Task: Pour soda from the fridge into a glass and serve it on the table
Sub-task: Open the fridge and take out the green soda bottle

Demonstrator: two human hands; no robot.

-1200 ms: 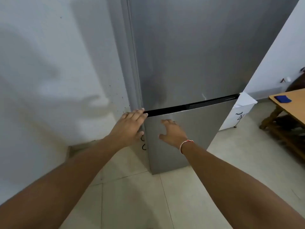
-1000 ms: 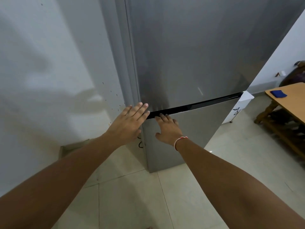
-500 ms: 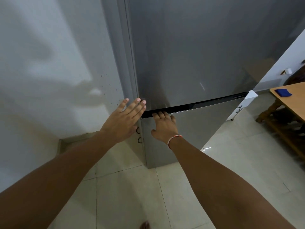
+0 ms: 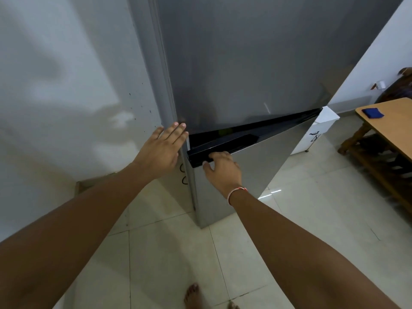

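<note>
right of fridge (image 4: pixel 245 63), wooden table (image 4: pixel 388 121)

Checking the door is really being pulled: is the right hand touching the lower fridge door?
Touching. The head view shows the right hand curled over the lower fridge door's black top edge.

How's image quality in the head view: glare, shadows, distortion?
Head view: wide-angle bend, the fridge edges lean and curve; soft arm shadows on the left wall; small glare streak on the floor tile; dim, flat light; both hands, left hand and right hand, fairly sharp.
</note>
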